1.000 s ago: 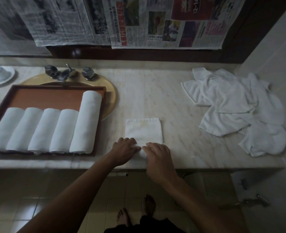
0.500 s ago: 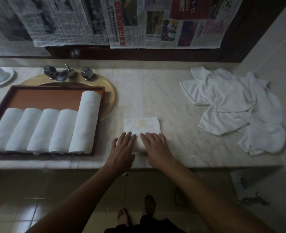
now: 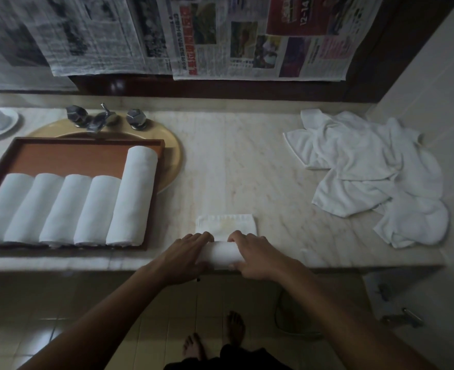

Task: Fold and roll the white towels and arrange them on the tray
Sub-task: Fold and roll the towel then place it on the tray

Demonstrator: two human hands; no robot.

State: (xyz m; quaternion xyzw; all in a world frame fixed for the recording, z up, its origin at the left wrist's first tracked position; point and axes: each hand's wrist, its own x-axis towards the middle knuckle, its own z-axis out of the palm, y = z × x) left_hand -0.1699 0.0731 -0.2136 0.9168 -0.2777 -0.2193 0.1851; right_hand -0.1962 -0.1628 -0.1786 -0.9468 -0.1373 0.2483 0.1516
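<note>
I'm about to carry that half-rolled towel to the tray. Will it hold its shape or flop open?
Probably floppy: the half-rolled towel is soft cloth with a flat tail unrolled beyond the left hand and right hand. Lifted by one end it would likely sag and unwind. Likely light, like the rolls on the tray.

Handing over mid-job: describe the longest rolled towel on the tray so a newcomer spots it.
Find the brown tray on the counter's left, over the sink. Five white rolls lie side by side in it; take the rightmost roll. It alone reaches nearly to the far rim, past four shorter neighbours.
</note>
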